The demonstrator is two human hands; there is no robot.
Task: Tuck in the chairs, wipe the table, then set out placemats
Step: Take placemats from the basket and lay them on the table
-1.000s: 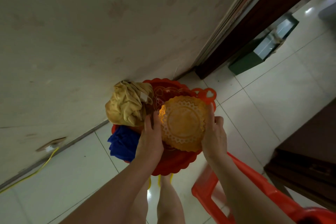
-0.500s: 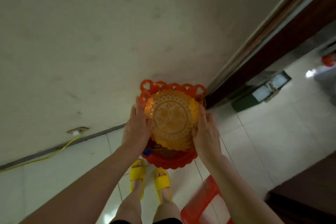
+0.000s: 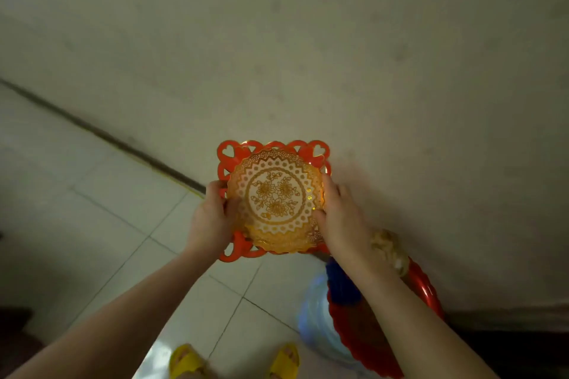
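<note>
I hold a small stack of placemats in the air in front of me, facing a bare wall. On top lies a round gold lace-patterned placemat (image 3: 277, 198) with flowers in its middle. Under it is a red placemat (image 3: 229, 152) with heart-shaped cut-outs round its edge. My left hand (image 3: 212, 218) grips the stack's left edge, thumb on top. My right hand (image 3: 340, 218) grips the right edge the same way.
A red scalloped basin (image 3: 425, 289) stands low at the right, under my right forearm, holding a blue cloth (image 3: 340, 283) and a yellow cloth (image 3: 389, 248). It rests on a pale blue container (image 3: 314, 317). My feet in yellow slippers (image 3: 187, 360) are on white floor tiles.
The placemats have come up out of the red basin and I have turned left; the basin now sits low at the right, and the doorway and red chair have left view.
</note>
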